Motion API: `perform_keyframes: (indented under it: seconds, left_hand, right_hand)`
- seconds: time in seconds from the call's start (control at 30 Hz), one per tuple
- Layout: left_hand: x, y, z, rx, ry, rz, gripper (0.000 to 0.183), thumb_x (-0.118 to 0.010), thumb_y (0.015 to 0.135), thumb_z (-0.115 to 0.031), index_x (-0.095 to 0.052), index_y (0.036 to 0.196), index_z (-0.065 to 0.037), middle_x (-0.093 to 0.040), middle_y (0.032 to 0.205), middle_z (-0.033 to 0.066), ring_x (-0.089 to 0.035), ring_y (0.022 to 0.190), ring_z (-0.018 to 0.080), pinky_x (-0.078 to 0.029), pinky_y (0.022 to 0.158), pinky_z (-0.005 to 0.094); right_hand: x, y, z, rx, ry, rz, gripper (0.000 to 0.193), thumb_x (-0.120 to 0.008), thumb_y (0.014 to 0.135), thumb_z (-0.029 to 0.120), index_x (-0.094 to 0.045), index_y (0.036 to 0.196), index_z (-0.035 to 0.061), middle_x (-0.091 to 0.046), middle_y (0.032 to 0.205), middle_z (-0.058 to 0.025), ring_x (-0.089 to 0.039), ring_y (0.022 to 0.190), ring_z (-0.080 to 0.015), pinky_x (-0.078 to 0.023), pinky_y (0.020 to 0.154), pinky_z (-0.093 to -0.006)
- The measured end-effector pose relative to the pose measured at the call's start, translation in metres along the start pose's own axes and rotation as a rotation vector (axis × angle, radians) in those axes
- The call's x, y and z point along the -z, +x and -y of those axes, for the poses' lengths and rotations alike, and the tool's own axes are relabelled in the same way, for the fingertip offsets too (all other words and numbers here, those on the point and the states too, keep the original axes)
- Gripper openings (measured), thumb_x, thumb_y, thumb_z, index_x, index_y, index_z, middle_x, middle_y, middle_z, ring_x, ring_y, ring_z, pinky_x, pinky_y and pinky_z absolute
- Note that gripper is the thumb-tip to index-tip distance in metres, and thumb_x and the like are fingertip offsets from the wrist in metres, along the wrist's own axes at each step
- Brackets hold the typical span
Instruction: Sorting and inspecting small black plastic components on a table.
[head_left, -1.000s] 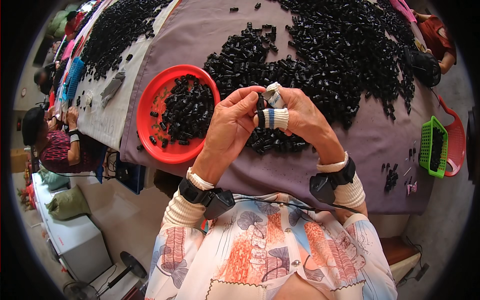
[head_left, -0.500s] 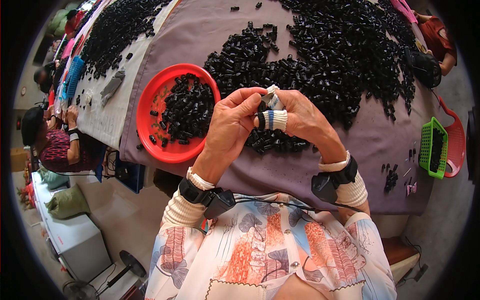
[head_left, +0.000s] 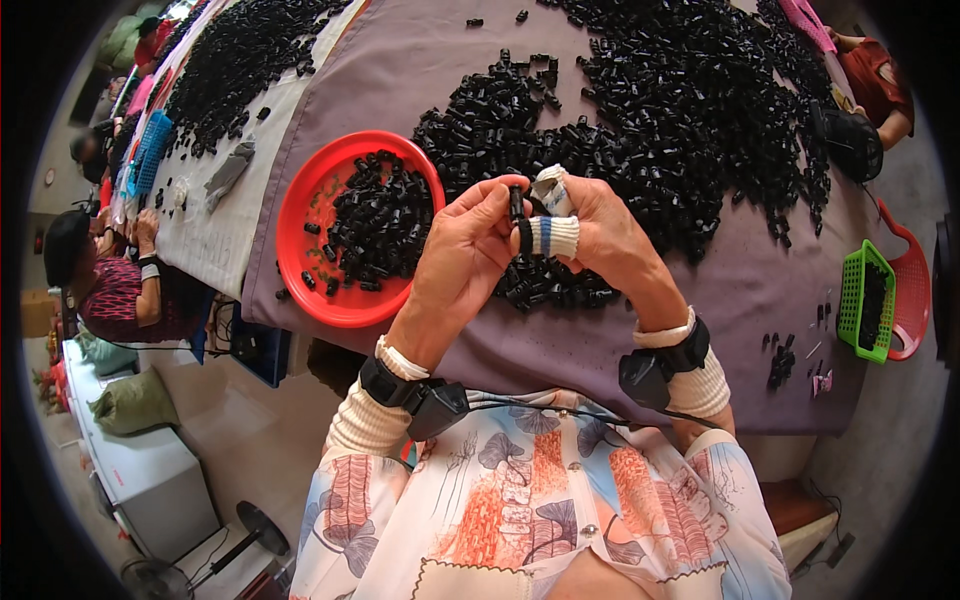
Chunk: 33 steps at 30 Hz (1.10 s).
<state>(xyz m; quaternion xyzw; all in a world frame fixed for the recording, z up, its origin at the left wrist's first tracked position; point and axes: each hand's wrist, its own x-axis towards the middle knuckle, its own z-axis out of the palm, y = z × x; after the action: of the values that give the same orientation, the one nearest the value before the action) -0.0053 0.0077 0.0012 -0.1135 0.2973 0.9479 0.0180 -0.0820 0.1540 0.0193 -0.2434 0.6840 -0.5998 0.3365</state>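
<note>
Hovering near table edge (head_left: 560,375): left hand (head_left: 462,255), right hand (head_left: 600,235), black part (head_left: 517,203).

Head-worn fisheye, downward over table (head_left: 420,70)

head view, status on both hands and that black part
Left hand and right hand both pinch small black part. Red bowl alongside. Nothing blocking.

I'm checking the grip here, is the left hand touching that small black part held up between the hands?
Touching. The head view shows the left hand pinching the small black part between thumb and fingers, with no gap visible.
</note>
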Motion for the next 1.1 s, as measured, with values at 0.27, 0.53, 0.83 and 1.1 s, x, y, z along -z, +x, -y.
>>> perform_keyframes:
  seconds: [0.27, 0.53, 0.83, 1.1]
  left_hand:
    - [-0.001, -0.002, 0.0, -0.03, 0.006, -0.004, 0.021, -0.051, 0.091, -0.013, -0.057, 0.106, 0.001, -0.062, 0.088, 0.0062, -0.059, 0.08, 0.0111, -0.049, 0.072, 0.026]
    - [0.008, -0.003, -0.006, -0.012, -0.055, -0.02, 0.023, -0.048, 0.091, -0.009, -0.054, 0.11, 0.002, -0.062, 0.092, 0.0088, -0.061, 0.081, 0.0129, -0.051, 0.074, 0.0289]
    - [0.042, -0.016, -0.039, -0.213, 0.007, -0.091, 0.029, -0.048, 0.093, -0.016, -0.049, 0.118, -0.002, -0.057, 0.095, 0.01, -0.053, 0.075, 0.014, -0.047, 0.068, 0.0285]
    - [0.07, -0.03, -0.066, -0.511, 1.097, -0.601, 0.027, -0.061, 0.086, -0.014, -0.059, 0.111, -0.005, -0.061, 0.092, 0.0011, -0.054, 0.079, 0.0055, -0.044, 0.068, 0.0193]
  right_hand:
    - [-0.001, 0.003, -0.001, 0.023, 0.015, -0.028, 0.029, -0.071, 0.07, 0.026, -0.053, 0.077, 0.0043, -0.048, 0.055, 0.0012, -0.046, 0.043, -0.0061, -0.035, 0.038, -0.0221]
    - [-0.003, 0.002, 0.007, 0.017, -0.034, -0.04, 0.031, -0.072, 0.071, 0.025, -0.055, 0.081, 0.0012, -0.049, 0.056, 0.0008, -0.046, 0.043, -0.006, -0.035, 0.038, -0.0222]
    - [0.008, 0.0, 0.006, -0.018, 0.037, -0.149, 0.02, -0.07, 0.075, 0.02, -0.054, 0.075, 0.0079, -0.044, 0.052, 0.0056, -0.04, 0.04, -0.003, -0.029, 0.035, -0.0185]
    - [0.025, -0.001, -0.004, 0.015, 0.115, -0.147, 0.02, -0.066, 0.078, 0.022, -0.059, 0.082, 0.0041, -0.046, 0.055, 0.0036, -0.04, 0.041, -0.0033, -0.029, 0.036, -0.0193]
